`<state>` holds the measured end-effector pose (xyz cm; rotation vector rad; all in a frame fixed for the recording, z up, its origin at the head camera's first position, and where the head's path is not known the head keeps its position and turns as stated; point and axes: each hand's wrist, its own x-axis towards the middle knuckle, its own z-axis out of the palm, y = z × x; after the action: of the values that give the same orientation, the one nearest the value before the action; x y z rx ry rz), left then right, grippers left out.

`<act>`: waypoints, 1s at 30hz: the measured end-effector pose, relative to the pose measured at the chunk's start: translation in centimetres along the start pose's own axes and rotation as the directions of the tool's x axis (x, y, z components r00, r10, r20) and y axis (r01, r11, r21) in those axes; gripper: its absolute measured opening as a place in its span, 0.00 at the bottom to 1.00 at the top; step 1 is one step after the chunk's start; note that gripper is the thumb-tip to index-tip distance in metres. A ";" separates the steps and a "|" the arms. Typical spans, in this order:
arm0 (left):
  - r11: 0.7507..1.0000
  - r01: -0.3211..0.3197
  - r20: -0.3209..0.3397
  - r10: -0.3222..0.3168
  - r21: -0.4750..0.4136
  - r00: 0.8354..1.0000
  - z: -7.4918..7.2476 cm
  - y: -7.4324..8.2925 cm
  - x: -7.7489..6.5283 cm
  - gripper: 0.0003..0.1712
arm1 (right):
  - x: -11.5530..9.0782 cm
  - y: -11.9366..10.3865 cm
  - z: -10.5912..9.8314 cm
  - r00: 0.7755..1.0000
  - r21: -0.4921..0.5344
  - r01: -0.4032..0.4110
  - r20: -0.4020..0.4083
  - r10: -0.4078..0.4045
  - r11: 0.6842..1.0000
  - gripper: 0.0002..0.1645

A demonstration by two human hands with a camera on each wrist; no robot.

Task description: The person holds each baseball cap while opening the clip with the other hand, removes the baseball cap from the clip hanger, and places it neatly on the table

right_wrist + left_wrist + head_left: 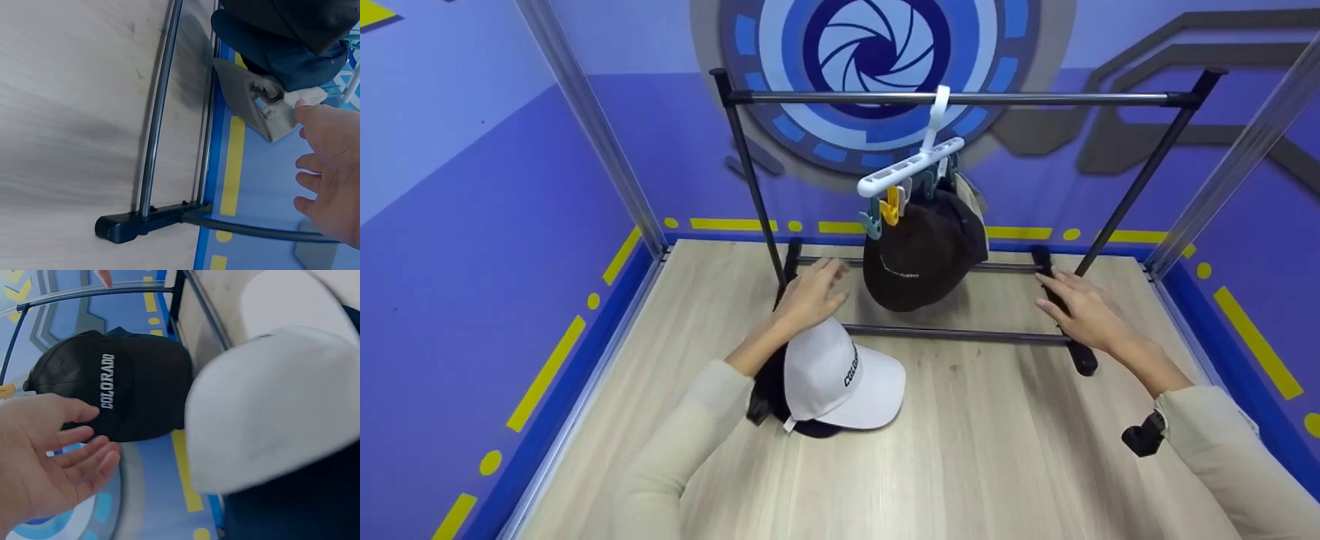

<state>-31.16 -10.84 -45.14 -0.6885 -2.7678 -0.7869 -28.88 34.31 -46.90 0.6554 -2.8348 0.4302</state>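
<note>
My left hand [812, 294] hovers above a white baseball cap [819, 375], its fingers loosely bent around nothing. Beneath the white cap on the table lies a dark cap [769, 384], mostly covered. A black cap [915, 259] hangs by clips from a white clip hanger [907, 169]; "COLORADO" is readable on it in the left wrist view. Behind it hang a dark blue cap [247, 42] and a grey-beige cap [239, 90]. My right hand [1086, 309] is in the air by the rack's right leg, fingers relaxed and holding nothing.
A black metal rack [960, 98] carries the hanger by its white hook. A yellow clip [892, 206] and green clips [871, 221] line the hanger. The wooden tabletop [960, 450] is bounded by blue printed walls [472, 172] with metal corner posts.
</note>
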 end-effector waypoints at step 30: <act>0.957 -0.193 -0.028 0.191 -0.217 0.981 -0.3 3.1 9.3 0.11 | 6.7 -6.6 -0.1 0.946 0.289 0.083 -0.323 0.016 0.954 0.22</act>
<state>-37.85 -5.15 -40.75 -0.9756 -2.5799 -1.0570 -31.80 25.97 -43.51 0.6186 -2.4652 0.8876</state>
